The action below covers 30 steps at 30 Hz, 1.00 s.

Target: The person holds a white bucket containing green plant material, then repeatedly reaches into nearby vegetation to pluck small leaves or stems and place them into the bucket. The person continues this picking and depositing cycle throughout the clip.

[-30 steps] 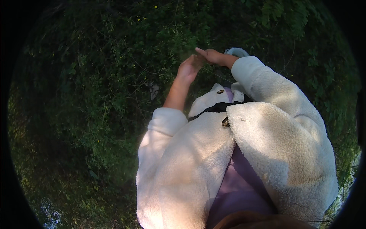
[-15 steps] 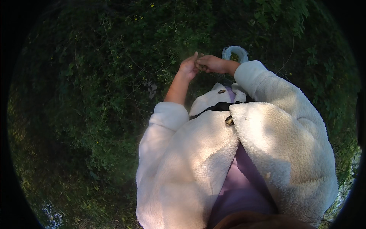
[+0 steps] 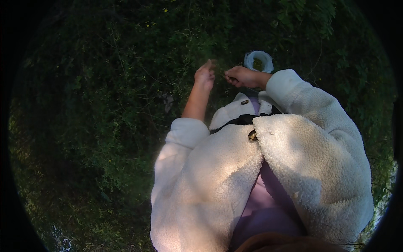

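Note:
My left hand (image 3: 204,76) is raised among the green plants (image 3: 168,54), its upper fingers stretched to the right and apart, the lower ones bent. No object shows clearly in it. My right hand (image 3: 242,76) is a short way to its right, with fingers closed in a pinch at their tips. Whatever they grip is too small and dark to name. Just beyond the right wrist is a round container with a pale blue plastic rim (image 3: 248,62); something yellow-green shows inside.
Dense dark-green growth with small yellow flowers (image 3: 166,10) surrounds me. A greyish dry leaf or scrap (image 3: 168,103) lies left of my left forearm. Thin bare stems cross nearby. My cream fleece jacket (image 3: 201,176) fills the lower middle.
My hands, together before, are now apart. The right hand has drawn back to the right and slightly down, and the left hand's lower fingers have bent. More of the blue-rimmed container shows.

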Motion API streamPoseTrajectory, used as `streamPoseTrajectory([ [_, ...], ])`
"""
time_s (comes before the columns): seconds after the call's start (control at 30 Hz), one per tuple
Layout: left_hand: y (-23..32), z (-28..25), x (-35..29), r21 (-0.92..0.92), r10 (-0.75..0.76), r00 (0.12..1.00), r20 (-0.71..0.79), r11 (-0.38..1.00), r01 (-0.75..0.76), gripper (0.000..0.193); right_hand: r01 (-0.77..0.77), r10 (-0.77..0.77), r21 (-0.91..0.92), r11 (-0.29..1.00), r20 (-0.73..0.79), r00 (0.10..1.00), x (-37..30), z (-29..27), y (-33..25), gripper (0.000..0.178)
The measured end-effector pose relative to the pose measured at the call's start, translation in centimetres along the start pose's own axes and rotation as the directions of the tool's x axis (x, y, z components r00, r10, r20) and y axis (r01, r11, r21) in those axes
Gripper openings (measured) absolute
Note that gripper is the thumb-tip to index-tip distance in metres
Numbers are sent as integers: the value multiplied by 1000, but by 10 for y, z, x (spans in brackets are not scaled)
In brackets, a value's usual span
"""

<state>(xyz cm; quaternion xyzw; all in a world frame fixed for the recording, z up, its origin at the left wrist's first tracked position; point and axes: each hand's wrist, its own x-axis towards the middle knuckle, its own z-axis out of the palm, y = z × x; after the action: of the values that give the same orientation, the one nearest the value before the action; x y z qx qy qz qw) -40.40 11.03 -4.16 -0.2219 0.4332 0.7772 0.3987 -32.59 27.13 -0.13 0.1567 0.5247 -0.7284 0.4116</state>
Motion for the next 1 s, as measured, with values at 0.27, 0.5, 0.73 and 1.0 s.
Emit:
streamPoseTrajectory([
  [0.27,11,-7,0,38,42,998,-45,998,-40,20,220,-220,-16,975,-114,969,4,3,-25,26],
  [0.5,5,3,-6,84,-26,998,-59,996,31,18,73,-84,-77,994,-155,984,24,7,-34,32],
  [0.73,9,-6,-8,-153,-83,993,84,984,95,21,58,-124,-269,961,-237,964,20,11,-16,29],
  [1.0,7,-7,-3,-160,-133,956,260,971,179,29,150,-235,-259,954,-338,911,54,9,-7,32],
])
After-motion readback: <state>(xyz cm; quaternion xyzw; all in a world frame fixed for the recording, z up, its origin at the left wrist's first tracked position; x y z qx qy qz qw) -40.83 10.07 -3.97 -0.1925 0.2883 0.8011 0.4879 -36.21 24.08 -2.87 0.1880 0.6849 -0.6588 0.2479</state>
